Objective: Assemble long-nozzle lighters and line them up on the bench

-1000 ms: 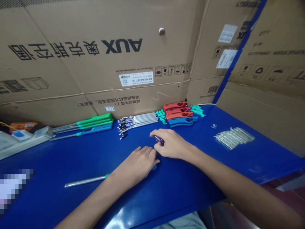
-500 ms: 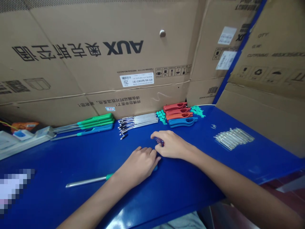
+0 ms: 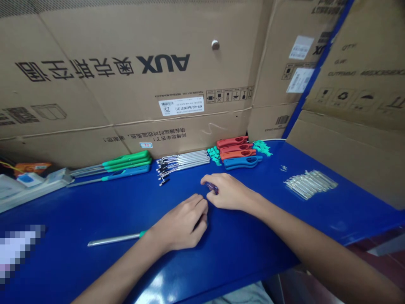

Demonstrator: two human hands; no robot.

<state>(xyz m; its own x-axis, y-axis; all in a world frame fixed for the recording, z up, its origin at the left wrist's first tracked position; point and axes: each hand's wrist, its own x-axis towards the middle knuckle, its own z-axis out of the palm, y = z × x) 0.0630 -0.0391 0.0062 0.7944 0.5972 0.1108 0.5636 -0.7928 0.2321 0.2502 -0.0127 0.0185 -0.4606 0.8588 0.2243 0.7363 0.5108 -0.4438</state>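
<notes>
Curling left hand (image 3: 182,221) knuckles-up around a long lighter (image 3: 110,240) on the blue table (image 3: 95,202). Pinching a small part (image 3: 211,187) with right hand (image 3: 229,192).

From the left hand (image 3: 182,223), blue surface (image 3: 104,202) lies open at ten o'clock; wired metal tubes (image 3: 186,160) and lighter handles (image 3: 238,151) crowd twelve, cardboard boxes (image 3: 126,97) wall beyond.

Assembly workbench (image 3: 95,202) (sorted lighter parts (image 3: 240,151), stacked shipping cartons (image 3: 126,84)).

Glossy blue tabletop (image 3: 95,202), matt brown cardboard boxes (image 3: 133,84), shiny metal rod (image 3: 112,240), smooth plastic handles (image 3: 237,152).
</notes>
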